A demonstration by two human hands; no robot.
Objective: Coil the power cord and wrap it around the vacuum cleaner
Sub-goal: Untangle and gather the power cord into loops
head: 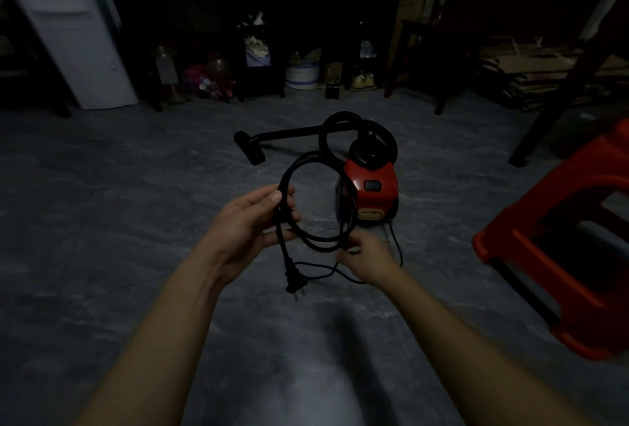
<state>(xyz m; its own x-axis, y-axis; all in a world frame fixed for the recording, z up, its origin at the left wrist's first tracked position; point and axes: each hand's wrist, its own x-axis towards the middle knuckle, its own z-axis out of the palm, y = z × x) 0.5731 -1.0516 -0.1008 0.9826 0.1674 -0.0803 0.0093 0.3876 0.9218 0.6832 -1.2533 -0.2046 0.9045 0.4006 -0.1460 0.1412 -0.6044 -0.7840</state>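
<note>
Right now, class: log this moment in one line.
left hand: holds cord coil | right hand: gathers cord | plug: dangling | vacuum cleaner: unwrapped

No readable text anywhere (too dim, blurred).

Red glossy plastic vacuum cleaner body, smooth, catching a highlight. Black rubbery power cord, matt. Black matt plastic two-pin plug. Grey marbled tile floor, smooth, faint sheen. Red moulded plastic stool, semi-gloss.
</note>
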